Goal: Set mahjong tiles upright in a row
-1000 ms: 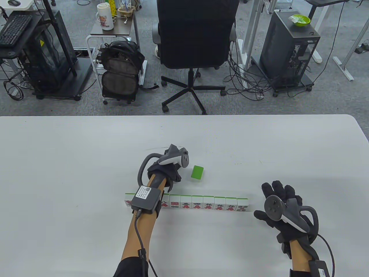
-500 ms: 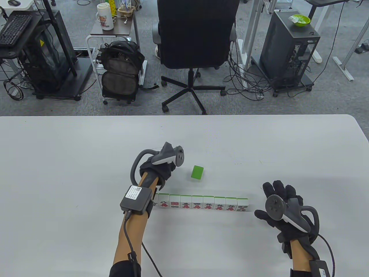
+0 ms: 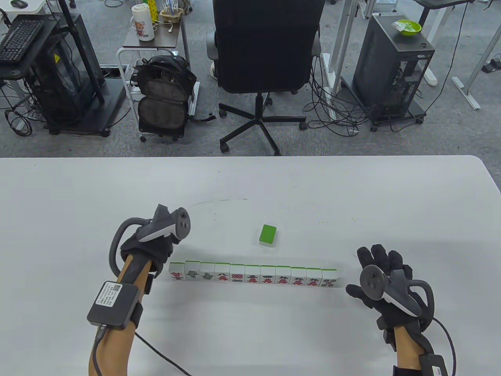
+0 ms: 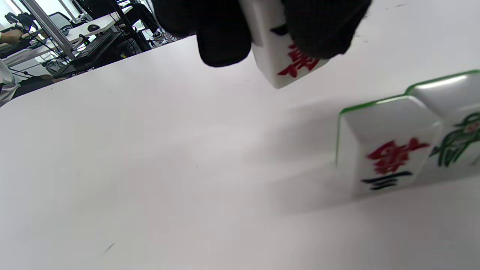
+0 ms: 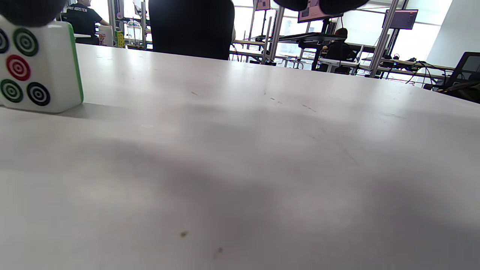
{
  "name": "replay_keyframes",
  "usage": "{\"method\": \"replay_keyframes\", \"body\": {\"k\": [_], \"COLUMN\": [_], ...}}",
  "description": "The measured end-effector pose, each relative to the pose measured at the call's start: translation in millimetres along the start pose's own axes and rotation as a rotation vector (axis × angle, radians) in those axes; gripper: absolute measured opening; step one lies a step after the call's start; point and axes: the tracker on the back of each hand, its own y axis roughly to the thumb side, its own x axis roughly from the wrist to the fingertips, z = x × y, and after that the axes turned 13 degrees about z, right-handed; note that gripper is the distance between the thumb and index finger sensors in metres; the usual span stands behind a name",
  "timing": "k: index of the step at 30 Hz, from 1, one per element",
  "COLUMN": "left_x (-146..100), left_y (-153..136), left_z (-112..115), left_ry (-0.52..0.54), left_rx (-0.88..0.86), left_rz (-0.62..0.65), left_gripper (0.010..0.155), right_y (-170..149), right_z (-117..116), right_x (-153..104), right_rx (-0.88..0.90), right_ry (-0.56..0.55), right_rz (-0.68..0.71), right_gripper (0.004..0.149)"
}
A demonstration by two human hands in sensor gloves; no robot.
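A row of several upright mahjong tiles (image 3: 253,276) stands across the table, white faces toward me and green backs behind. My left hand (image 3: 156,256) is just off the row's left end. In the left wrist view its fingers (image 4: 225,33) pinch a tile with a red character (image 4: 288,56) above the table, beside the row's left end tile (image 4: 386,157). That held tile is hidden under the hand in the table view. One loose tile (image 3: 267,235) lies green back up behind the row. My right hand (image 3: 377,270) rests open, fingers spread, right of the row's circle-marked end tile (image 5: 37,67).
The white table (image 3: 78,203) stretches wide on all sides of the row. Its far edge runs across the middle of the table view, with an office chair (image 3: 266,47) and carts on the floor beyond.
My left hand has moved left from over the row's left part to just past its left end, uncovering the leftmost tiles. My right hand has stayed still.
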Motion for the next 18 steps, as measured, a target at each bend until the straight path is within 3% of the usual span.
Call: {"method": "replay_keyframes", "body": {"k": [8, 18], "left_x": [-14, 3], "left_y": [-2, 5], "left_z": [41, 50], "left_ry": [-0.031, -0.028], "left_rx": [-0.03, -0.003], "left_rz": [0.143, 0.157], "left_gripper": [0.063, 0.078], "right_y": [0, 1], "right_z": [-1, -1], "right_x": [0, -1], "right_rx": [-0.007, -0.009], "right_ry": [0.013, 0.024], "right_rz": [-0.006, -0.01], "right_gripper": [0.095, 0.095]}}
